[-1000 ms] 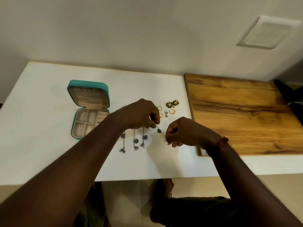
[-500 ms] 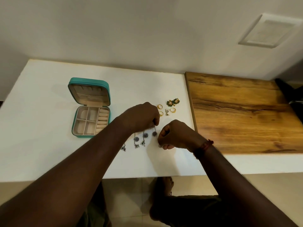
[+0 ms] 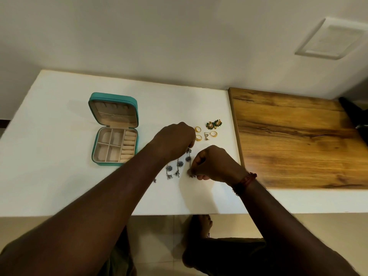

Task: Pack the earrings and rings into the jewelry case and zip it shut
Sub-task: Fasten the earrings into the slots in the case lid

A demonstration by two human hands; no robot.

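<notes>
My two hands meet over the white bench (image 3: 59,136), each pinching one end of a long silver drop earring (image 3: 188,158). My right hand (image 3: 215,164), a red thread band (image 3: 246,181) at its wrist, is closed on the lower end by the bench's near side; my left hand (image 3: 175,139) is closed on the upper end just beyond it. The earring stretches between them, low over the bench; whether it touches the surface I cannot tell.

Just left of my right hand, under my left forearm, two more silver drop earrings (image 3: 175,168) lie side by side on the bench, with part of another (image 3: 154,180) showing at the forearm's edge.

Beyond my hands lie three gold rings (image 3: 198,129), a small triangular silver piece (image 3: 206,135) and a pair of green-and-gold stud earrings (image 3: 213,124).

Well to the left of my left hand, the teal jewelry case (image 3: 113,128) stands open, lid upright, its beige compartments and ring rolls showing.

To the right of my right hand, a wooden board (image 3: 298,140) lies on the bench.
</notes>
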